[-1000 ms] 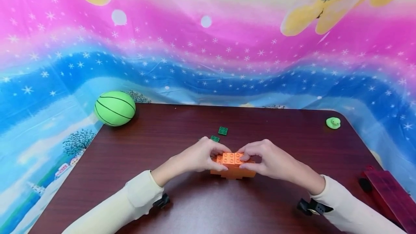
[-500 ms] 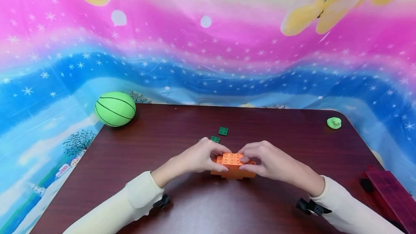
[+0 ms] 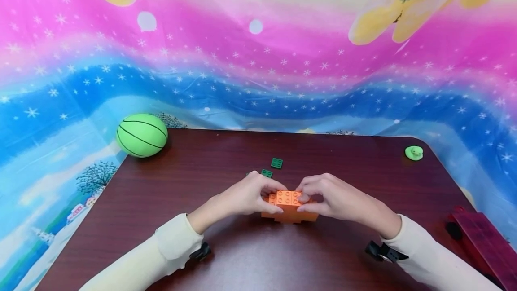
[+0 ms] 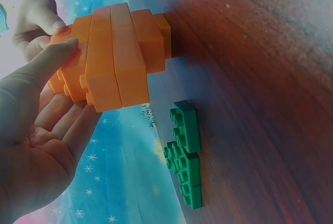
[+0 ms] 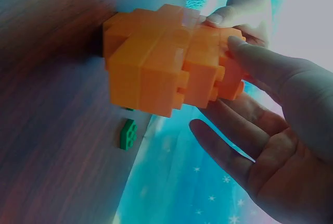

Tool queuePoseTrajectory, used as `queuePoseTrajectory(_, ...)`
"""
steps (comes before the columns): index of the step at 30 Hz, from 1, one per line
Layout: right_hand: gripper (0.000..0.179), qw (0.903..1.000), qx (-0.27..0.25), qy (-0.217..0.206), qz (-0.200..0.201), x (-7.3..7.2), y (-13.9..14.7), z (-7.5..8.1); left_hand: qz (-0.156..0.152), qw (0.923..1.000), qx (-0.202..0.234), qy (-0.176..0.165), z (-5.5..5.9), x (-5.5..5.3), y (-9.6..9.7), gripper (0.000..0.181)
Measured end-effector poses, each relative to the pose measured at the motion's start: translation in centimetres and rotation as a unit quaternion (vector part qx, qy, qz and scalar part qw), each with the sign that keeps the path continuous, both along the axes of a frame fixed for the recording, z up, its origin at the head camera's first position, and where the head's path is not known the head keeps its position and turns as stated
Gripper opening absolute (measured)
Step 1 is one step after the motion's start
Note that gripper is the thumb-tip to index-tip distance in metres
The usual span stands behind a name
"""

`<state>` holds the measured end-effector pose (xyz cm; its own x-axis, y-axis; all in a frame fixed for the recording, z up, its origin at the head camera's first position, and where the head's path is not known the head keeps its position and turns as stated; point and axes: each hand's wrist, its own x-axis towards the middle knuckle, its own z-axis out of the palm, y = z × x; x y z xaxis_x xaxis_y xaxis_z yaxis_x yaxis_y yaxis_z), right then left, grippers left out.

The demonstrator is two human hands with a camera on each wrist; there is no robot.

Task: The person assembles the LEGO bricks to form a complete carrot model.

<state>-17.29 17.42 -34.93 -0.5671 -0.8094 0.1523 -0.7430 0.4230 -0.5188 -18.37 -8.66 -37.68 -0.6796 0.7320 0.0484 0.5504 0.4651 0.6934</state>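
Observation:
A stepped block of stacked orange toy bricks (image 3: 288, 213) stands on the table between both hands, widest in its middle layers and narrower at top and bottom. My left hand (image 3: 246, 194) grips its upper layers from the left, thumb on the near side and fingers behind. From the right, my right hand (image 3: 337, 196) pinches the upper bricks in the same way. In the left wrist view the left thumb presses the upper orange bricks (image 4: 117, 57). The right wrist view shows the right thumb on the orange bricks (image 5: 156, 62), some fingers extended behind.
Several flat green bricks (image 3: 276, 163) lie just beyond the hands. A green ball (image 3: 142, 135) sits at the far left corner and a small green duck (image 3: 414, 152) at the far right. A dark red toy-like object (image 3: 484, 241) is at the right edge of the table.
Almost nothing differs. Both hands keep their grip on the orange bricks, and the right wrist has shifted very slightly to the left.

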Motion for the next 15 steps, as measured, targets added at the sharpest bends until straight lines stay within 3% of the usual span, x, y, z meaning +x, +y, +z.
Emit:
queuePoseTrajectory(4, 0.004, 0.9997, 0.005, -0.004, -0.024, 0.3, 0.4, -0.5, 0.003, 1.0000, 0.004, -0.002, 0.0, 0.1, 0.0, 0.037)
queuePoseTrajectory(10, 0.016, 0.9991, -0.012, 0.026, -0.030, 0.6, 0.7, -1.9, -0.001, 0.9999, 0.013, -0.011, -0.4, 0.2, -0.2, 0.037)
queuePoseTrajectory(15, 0.019, 0.9990, -0.016, 0.027, -0.033, -0.2, 0.5, -2.0, 0.003, 0.9997, 0.024, -0.002, -0.5, -0.2, -0.3, 0.038)
